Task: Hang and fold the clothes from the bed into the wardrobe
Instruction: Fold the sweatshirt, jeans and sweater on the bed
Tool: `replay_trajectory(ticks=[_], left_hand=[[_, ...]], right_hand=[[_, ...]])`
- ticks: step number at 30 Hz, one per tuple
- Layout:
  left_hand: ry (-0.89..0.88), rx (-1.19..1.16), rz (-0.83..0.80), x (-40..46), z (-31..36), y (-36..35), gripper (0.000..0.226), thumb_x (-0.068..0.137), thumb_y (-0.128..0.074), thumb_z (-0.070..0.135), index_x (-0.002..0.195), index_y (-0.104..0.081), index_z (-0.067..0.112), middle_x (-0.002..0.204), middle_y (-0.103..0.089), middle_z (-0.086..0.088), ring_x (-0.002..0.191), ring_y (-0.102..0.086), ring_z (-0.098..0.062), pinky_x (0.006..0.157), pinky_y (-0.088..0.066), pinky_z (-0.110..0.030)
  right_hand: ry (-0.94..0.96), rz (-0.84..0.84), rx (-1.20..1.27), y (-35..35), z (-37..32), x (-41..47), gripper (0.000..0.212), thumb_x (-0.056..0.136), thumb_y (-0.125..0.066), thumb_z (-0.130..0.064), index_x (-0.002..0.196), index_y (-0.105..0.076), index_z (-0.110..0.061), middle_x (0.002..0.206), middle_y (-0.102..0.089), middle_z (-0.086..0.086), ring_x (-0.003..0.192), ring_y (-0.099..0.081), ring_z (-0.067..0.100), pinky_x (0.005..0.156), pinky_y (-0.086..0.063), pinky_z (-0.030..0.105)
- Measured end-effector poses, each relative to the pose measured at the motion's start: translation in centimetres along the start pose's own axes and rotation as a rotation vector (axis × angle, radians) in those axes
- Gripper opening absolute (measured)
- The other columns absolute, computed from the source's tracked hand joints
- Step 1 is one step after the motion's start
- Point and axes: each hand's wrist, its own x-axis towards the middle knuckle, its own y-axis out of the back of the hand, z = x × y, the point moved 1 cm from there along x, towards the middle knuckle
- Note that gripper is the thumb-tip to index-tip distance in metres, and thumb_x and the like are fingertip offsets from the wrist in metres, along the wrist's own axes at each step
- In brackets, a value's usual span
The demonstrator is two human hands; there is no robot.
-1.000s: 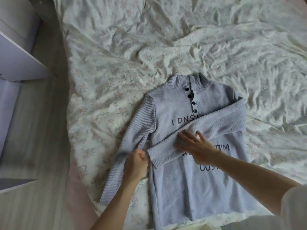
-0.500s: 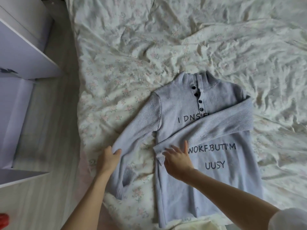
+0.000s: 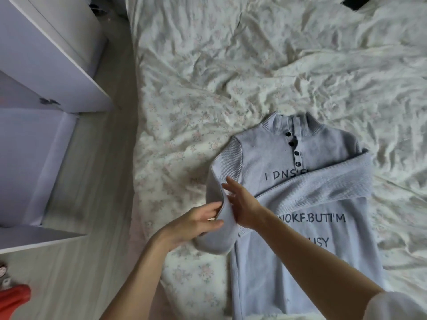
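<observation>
A pale lilac sweater (image 3: 312, 262) with dark buttons and black lettering lies face up on the bed (image 3: 231, 65). One sleeve is folded across the chest from the right. The other sleeve (image 3: 219, 227) is lifted and bent over at the sweater's left side. My left hand (image 3: 196, 224) pinches this sleeve from the left. My right hand (image 3: 240, 204) lies against the sleeve's inner side with straight fingers, over the sweater's left edge.
The bed's crumpled floral sheet fills the upper and right parts of the view. White wardrobe panels and an open compartment (image 3: 34, 158) stand at left across a strip of light wood floor (image 3: 97, 204). A red object (image 3: 11, 301) sits at the bottom left corner.
My left hand has lifted the outstretched sleeve and brought it in toward the sweater's body. My right hand moved from the folded sleeve's cuff up to the left edge. The view shifted left.
</observation>
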Motion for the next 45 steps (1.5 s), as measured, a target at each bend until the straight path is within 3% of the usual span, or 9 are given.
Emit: replay_trajectory(ticks=[5,10,12,16,20,27,33,40,45], left_hand=[[0.141,0.129,-0.229,0.7,-0.1,-1.7,0.037,0.095,-0.056,0.017,0.132,-0.052,0.021,0.13,-0.055,0.013,0.114,-0.053,0.004,0.097,-0.043,-0.016],[0.104,0.158,0.424,4.6,-1.4,-0.6,0.017,0.096,-0.049,0.013,0.098,-0.066,0.011,0.09,-0.067,0.0,0.082,-0.061,-0.012,0.076,-0.044,-0.022],[0.15,0.095,0.58,6.4,-1.8,0.2,0.024,0.096,-0.05,0.019,0.118,-0.056,0.009,0.101,-0.063,-0.005,0.09,-0.059,-0.018,0.082,-0.045,-0.029],[0.386,-0.142,0.449,9.9,-2.7,-1.8,0.033,0.094,-0.054,0.033,0.122,-0.044,0.019,0.127,-0.054,-0.008,0.096,-0.058,-0.024,0.086,-0.044,-0.035],[0.381,-0.173,0.495,12.2,-3.8,-4.0,0.047,0.088,-0.064,0.032,0.127,-0.043,0.017,0.124,-0.055,-0.004,0.106,-0.055,-0.025,0.084,-0.045,-0.036],[0.204,-0.197,0.762,13.5,-3.1,-4.6,0.015,0.083,-0.063,0.001,0.095,-0.057,0.007,0.095,-0.063,-0.012,0.07,-0.057,-0.018,0.059,-0.044,-0.027],[0.218,-0.159,0.815,15.3,-3.5,-5.4,0.03,0.078,-0.067,0.003,0.106,-0.06,-0.004,0.104,-0.065,-0.023,0.089,-0.064,-0.034,0.077,-0.052,-0.041],[0.207,0.052,0.829,15.1,-4.4,-6.3,0.016,0.083,-0.066,0.018,0.086,-0.062,0.003,0.089,-0.065,-0.015,0.087,-0.062,-0.033,0.086,-0.051,-0.045],[0.253,0.288,0.851,15.0,-4.6,-6.5,0.024,0.084,-0.064,0.036,0.089,-0.062,0.012,0.086,-0.063,-0.001,0.092,-0.058,-0.03,0.098,-0.041,-0.047]], right_hand=[[0.116,0.102,-0.452,2.0,-1.0,-0.8,0.022,0.083,-0.06,-0.006,0.102,-0.063,0.005,0.086,-0.066,0.015,0.077,-0.063,0.025,0.077,-0.055,0.032],[0.175,0.319,-0.638,5.1,-1.3,-2.5,0.011,0.085,-0.048,-0.004,0.084,-0.059,-0.003,0.068,-0.051,0.006,0.059,-0.048,0.014,0.044,-0.037,0.016],[0.125,0.342,-0.65,6.7,-0.7,-3.3,0.014,0.085,-0.047,-0.008,0.09,-0.06,-0.008,0.075,-0.054,0.007,0.067,-0.051,0.016,0.053,-0.041,0.019],[-0.056,0.358,-0.783,9.6,1.9,-4.1,0.017,0.083,-0.046,-0.008,0.095,-0.057,-0.012,0.079,-0.054,0.008,0.075,-0.052,0.019,0.063,-0.044,0.026],[-0.162,0.384,-0.752,10.8,4.3,-4.3,0.031,0.082,-0.039,-0.007,0.109,-0.054,-0.003,0.079,-0.055,0.011,0.062,-0.056,0.019,0.051,-0.047,0.024],[0.073,0.282,-0.2,15.8,2.6,-7.5,0.035,0.081,-0.034,0.01,0.085,-0.062,-0.012,0.077,-0.051,0.008,0.074,-0.051,0.021,0.079,-0.052,0.041],[-0.079,0.492,-0.8,21.1,2.2,-8.8,0.017,0.079,-0.043,-0.003,0.085,-0.058,-0.006,0.079,-0.052,0.009,0.074,-0.054,0.022,0.062,-0.055,0.03],[-0.17,0.561,-0.948,23.3,4.6,-9.3,0.009,0.077,-0.042,-0.011,0.078,-0.05,-0.006,0.061,-0.059,0.011,0.056,-0.055,0.024,0.051,-0.044,0.025],[-0.08,0.764,-1.018,25.3,5.8,-10.0,0.03,0.083,-0.043,-0.016,0.108,-0.058,-0.016,0.102,-0.064,0.011,0.093,-0.059,0.03,0.071,-0.044,0.03]])
